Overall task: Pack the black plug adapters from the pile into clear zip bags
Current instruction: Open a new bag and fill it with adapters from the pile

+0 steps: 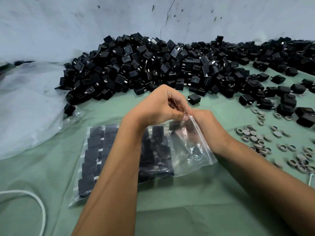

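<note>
Your left hand [160, 106] and right hand [204, 123] both pinch the top corner of the clear zip bag [185, 150] of packed black plug adapters [95, 157], lying mid-worktop [187, 201] before the black adapter pile [153, 65], apparently to seal it.

Zip bag [190, 150] lies before the adapter pile [153, 65]

The pile of plug adapters [153, 65] is black, a few showing silver prongs. Behind the pile, the wall [68, 23] is pale blue-grey with dark flecks and a thin crack. The table [187, 201] cover is soft green. Right of the pile lie grey rings [255, 138]. The zip bag [187, 150] is clear.
</note>
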### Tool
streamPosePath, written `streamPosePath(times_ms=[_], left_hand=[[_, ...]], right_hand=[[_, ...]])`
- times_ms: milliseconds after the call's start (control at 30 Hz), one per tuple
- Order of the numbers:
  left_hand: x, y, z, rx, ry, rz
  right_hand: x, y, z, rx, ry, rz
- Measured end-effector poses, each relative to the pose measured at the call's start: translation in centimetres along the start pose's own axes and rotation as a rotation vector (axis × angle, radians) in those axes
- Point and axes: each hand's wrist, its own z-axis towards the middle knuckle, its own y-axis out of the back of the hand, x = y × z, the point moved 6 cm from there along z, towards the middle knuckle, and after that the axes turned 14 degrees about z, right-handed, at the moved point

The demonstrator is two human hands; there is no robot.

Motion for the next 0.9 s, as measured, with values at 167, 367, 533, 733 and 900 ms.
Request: streamPosePath(times_ms=[167,367,533,733,900], left_hand=[[1.6,0.5,-0.5,-0.05,0.069,-0.034],[7.3,3.4,-3.3,-0.188,0.362,0.108],[8.7,3.2,-4.2,-0.079,0.46,0.134],[8.8,2.7,-4.2,-0.056,0.512,0.175],[8.6,2.6,-4.1,-0.072,0.523,0.194]], right_hand=[[0.2,-0.6,-0.4,-0.128,0.221,-0.191],[0.3,-1.1,-0.3,-0.091,0.245,-0.188],[0.4,-1.5,-0.2,-0.099,0.244,-0.211],[0.0,-1.9,0.0,-0.105,0.228,-0.273],[-1.8,-2.0,0.2,-0.147,-0.093,0.17]])
